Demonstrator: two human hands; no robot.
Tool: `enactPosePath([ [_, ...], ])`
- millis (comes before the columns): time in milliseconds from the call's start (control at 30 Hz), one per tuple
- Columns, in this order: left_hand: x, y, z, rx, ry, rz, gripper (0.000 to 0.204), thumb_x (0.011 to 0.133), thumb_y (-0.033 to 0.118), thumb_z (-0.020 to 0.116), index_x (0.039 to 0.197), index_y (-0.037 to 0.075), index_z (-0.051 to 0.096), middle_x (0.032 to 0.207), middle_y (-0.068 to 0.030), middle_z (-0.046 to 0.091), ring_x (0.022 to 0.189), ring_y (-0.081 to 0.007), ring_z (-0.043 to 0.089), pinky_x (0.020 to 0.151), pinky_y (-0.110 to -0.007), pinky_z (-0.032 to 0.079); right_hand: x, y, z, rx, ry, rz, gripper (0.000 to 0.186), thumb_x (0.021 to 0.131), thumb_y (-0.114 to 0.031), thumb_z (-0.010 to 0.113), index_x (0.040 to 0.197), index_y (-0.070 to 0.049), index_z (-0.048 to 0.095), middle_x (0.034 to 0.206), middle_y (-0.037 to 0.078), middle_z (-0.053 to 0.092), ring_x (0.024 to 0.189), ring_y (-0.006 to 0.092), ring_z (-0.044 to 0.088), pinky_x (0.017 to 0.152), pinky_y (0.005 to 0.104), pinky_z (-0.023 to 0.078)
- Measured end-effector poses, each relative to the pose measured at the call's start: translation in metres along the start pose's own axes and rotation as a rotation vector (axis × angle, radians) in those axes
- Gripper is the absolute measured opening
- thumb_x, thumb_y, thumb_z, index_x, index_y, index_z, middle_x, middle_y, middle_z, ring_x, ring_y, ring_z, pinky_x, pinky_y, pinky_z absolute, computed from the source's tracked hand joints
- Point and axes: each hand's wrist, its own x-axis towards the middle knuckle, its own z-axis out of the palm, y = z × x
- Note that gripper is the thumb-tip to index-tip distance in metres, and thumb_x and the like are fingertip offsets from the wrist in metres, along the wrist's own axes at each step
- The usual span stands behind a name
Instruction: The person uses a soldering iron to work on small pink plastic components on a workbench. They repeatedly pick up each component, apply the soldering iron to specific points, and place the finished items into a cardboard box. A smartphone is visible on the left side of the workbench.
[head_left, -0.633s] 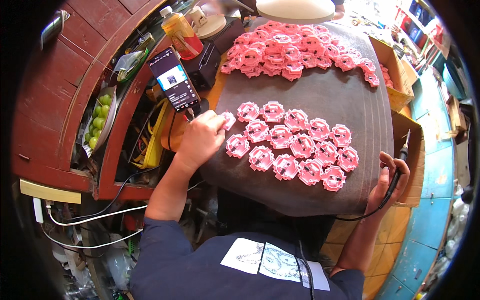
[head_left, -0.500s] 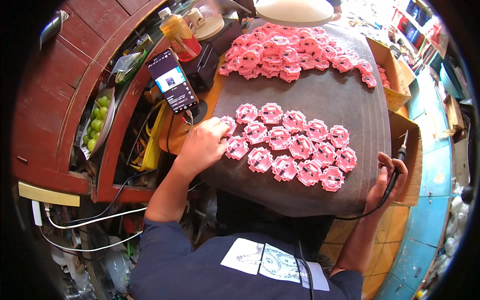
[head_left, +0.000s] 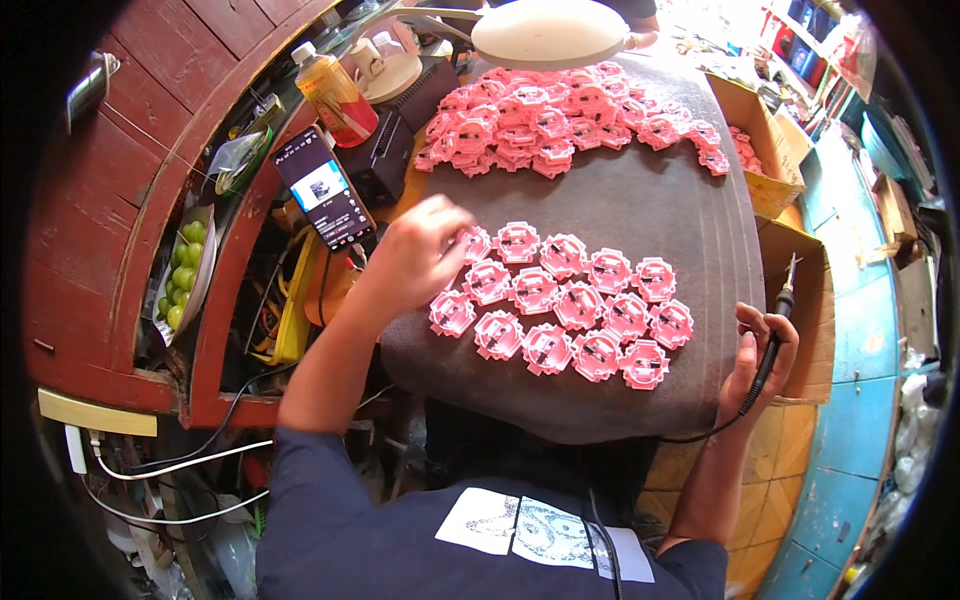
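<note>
My left hand [head_left: 422,250] is over the left end of several rows of pink plastic parts [head_left: 533,290], its fingers curled together. What lies between those fingers is hidden, but a pink part [head_left: 475,246] shows right beside the fingertips. Each part is notched round its edge and carries small dark and metal pieces. At the table's right edge, my right hand [head_left: 750,365] grips a soldering iron [head_left: 780,315] by its black handle, tip pointing up. Its cord runs down past the wrist.
A heap of similar pink parts [head_left: 540,115] covers the far table, under a white lamp head [head_left: 548,33]. At left stand a lit phone [head_left: 322,190], a bottle [head_left: 335,95] and green fruit [head_left: 185,265]. Cardboard boxes [head_left: 800,290] flank the right side.
The whole view has shifted slightly, so the parts sit lower and further left. My left hand has come up a little over the row's end; my right hand keeps the soldering iron.
</note>
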Motion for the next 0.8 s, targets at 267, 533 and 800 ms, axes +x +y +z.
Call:
enactPosePath([
  [267,0.149,-0.025,0.098,0.311,0.021,0.082,0.025,0.097,0.024,0.069,0.106,0.001,0.074,0.107,-0.0224,0.068,0.1,-0.0398,0.071,0.091,-0.05,0.058,0.003,-0.005,0.006,-0.034,0.044,0.008,0.037,0.096,0.005,0.055,0.131,-0.003,0.053,0.123,0.016,0.072,0.118,0.0212,0.069,0.107,0.0381,0.05],
  [533,0.149,-0.018,0.092,0.342,-0.069,0.071,0.024,0.101,0.026,0.067,0.1,0.003,0.075,0.105,-0.0199,0.068,0.096,-0.0401,0.07,0.084,-0.051,0.055,0.006,-0.014,0.01,-0.059,0.044,-0.005,0.033,0.095,0.005,0.06,0.127,-0.002,0.054,0.12,0.014,0.073,0.113,0.0207,0.071,0.1,0.0351,0.052],
  [800,0.101,0.067,0.077,0.031,-0.027,0.339,0.013,0.096,0.014,0.07,0.104,0.008,0.079,0.095,-0.016,0.068,0.087,-0.0353,0.071,0.081,-0.049,0.058,0.003,-0.01,0.01,-0.061,0.037,-0.034,0.033,0.096,0.003,0.061,0.127,-0.002,0.054,0.12,0.014,0.073,0.113,0.0203,0.07,0.099,0.0351,0.052],
])
